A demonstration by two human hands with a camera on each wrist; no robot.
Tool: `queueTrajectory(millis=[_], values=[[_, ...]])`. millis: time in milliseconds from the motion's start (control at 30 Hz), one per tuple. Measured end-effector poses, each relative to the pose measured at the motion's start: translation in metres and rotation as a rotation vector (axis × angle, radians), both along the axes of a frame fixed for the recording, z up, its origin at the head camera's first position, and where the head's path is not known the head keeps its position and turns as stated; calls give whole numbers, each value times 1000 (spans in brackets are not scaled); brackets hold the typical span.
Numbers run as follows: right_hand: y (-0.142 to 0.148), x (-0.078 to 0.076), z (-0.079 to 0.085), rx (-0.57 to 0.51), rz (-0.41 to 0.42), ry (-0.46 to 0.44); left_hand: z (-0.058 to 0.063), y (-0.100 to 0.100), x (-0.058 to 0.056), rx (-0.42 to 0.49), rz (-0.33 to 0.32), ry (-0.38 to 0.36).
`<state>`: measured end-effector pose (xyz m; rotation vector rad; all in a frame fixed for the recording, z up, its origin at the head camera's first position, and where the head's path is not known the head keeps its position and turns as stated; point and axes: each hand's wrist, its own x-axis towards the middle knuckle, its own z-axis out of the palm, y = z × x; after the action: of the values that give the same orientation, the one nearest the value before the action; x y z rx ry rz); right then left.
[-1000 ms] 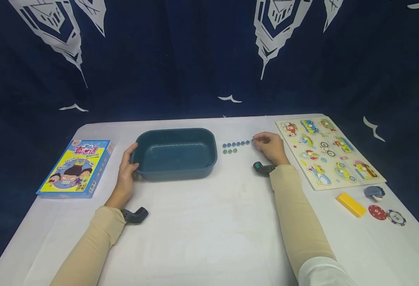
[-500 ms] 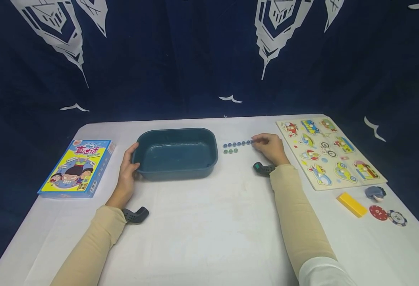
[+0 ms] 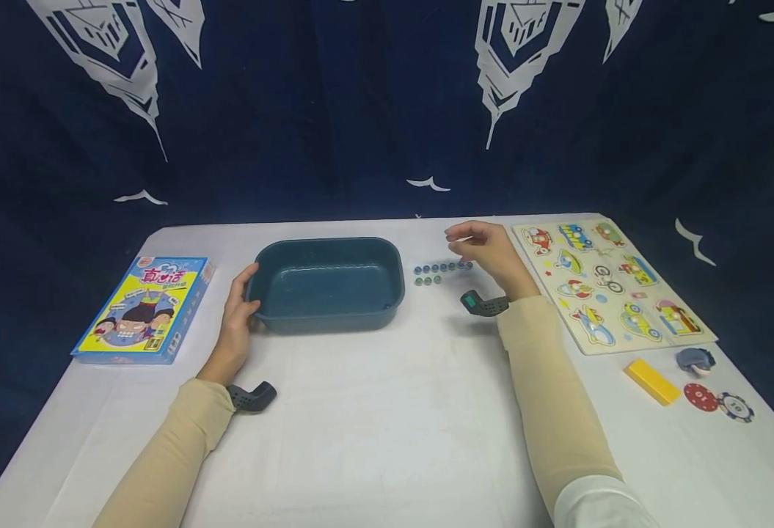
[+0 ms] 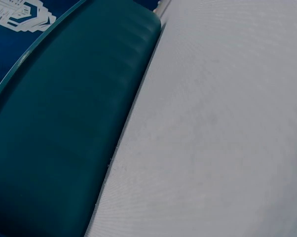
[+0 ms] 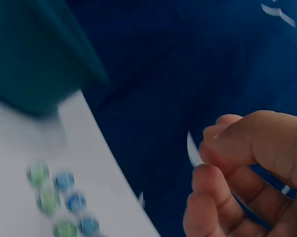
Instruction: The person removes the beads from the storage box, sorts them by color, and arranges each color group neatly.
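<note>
You seem to be lining up marbles [image 3: 435, 268], upper centre; right hand [image 3: 492, 251] looks released, left hand [image 3: 233, 326] grips basin [image 3: 327, 323]; next move must not nudge them.

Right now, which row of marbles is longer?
The blue row, at the back; it extends rightward past the front green row of three.

the left hand [image 3: 233, 323] grips the left end of a teal tub [image 3: 330, 323]; the right hand [image 3: 492, 253] hovers by the right end of blue marbles [image 3: 443, 267], green marbles [image 3: 427, 281] nearer.
</note>
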<state>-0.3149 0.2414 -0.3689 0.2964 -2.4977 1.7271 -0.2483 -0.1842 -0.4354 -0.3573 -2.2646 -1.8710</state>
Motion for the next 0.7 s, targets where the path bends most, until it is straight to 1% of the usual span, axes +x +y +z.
queueTrajectory(millis=[100,167,267,367,500,600,700], values=[[-21,4,13,31,128,-3,-1,0,0,11,-3,-2],[-35,6,17,67,203,-6,-2,1,-1,15,-4,-3],[-54,10,21,90,312,-5,-2,2,-1,4,-5,-8],[-75,13,22,76,429,-5,-1,2,-1,-11,-10,-17],[-106,13,23,93,576,-34,1,1,0,-30,0,-13],[-129,11,21,144,657,-68,2,0,-1,-36,6,-6],[-151,9,16,225,721,-84,1,-1,0,-37,7,-7]])
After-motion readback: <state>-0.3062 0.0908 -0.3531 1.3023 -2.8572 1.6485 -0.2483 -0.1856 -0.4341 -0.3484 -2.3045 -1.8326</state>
